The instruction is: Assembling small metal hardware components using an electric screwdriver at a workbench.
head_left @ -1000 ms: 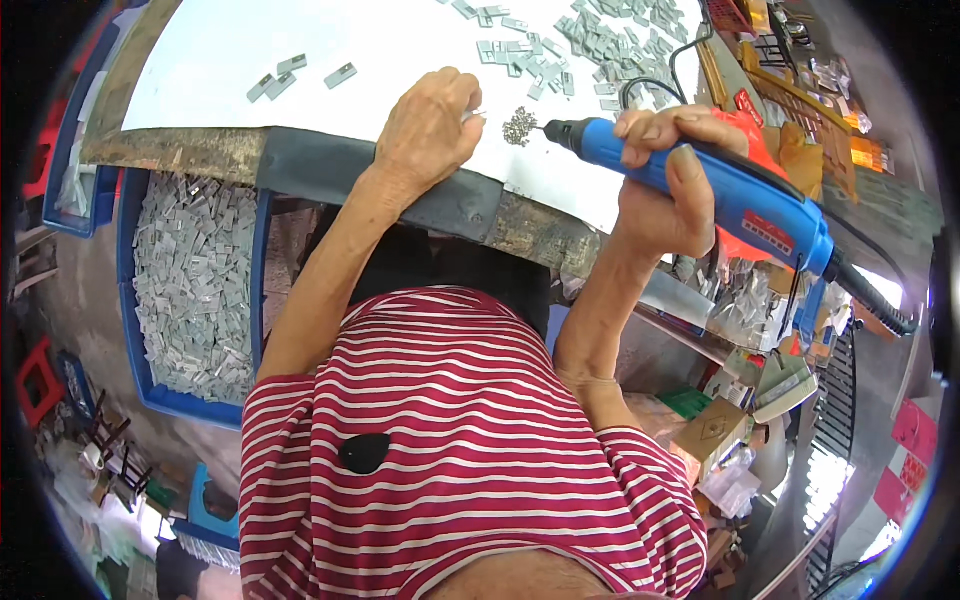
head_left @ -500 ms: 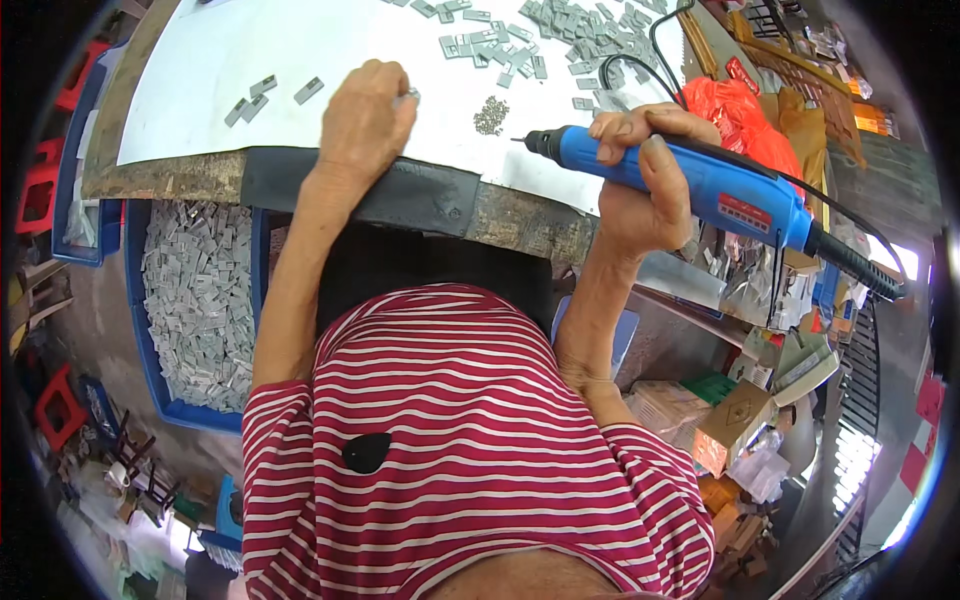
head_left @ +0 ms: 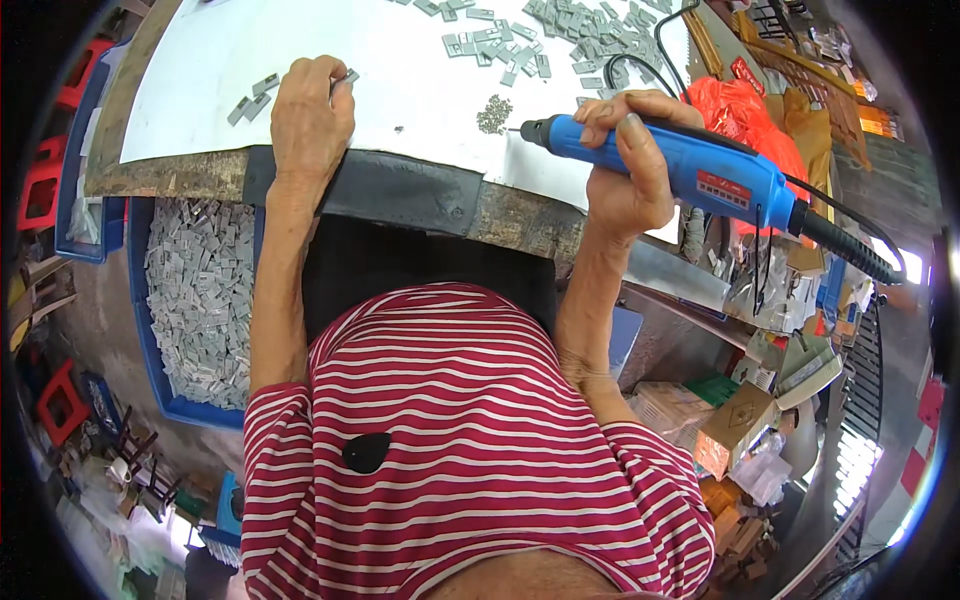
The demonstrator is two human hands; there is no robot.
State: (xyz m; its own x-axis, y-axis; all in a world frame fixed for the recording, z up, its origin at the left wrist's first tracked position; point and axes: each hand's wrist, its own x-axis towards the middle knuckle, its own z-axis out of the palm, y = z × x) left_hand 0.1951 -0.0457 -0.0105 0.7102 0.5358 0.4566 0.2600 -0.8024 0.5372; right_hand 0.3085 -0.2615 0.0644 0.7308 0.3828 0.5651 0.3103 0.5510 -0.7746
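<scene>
My right hand (head_left: pixel 632 160) is wrapped round a blue electric screwdriver (head_left: pixel 690 178), held nearly level above the table. Its thin bit points left, close beside a little heap of tiny screws (head_left: pixel 494 115). At the left, my left hand (head_left: pixel 312 120) rests low over the white sheet with its fingers curled. A small grey rectangular piece (head_left: pixel 350 76) sticks out at its fingertips; the fingers cover the rest of it. Just left of that hand lie several similar grey pieces (head_left: pixel 257 105). A tiny dark bit (head_left: pixel 399 128) sits on the sheet between the hands.
Many grey pieces (head_left: pixel 600 35) are spread over the table's far right, where a black cord (head_left: pixel 660 60) loops. A blue bin (head_left: pixel 185 412) full of grey parts stands below the table's left edge. Red plastic bags (head_left: pixel 745 115) and cardboard boxes (head_left: pixel 740 415) crowd the right.
My left hand has moved left, with the grey piece at its fingertips, and now covers where a loose piece lay. The screwdriver has shifted slightly left in my right hand.
</scene>
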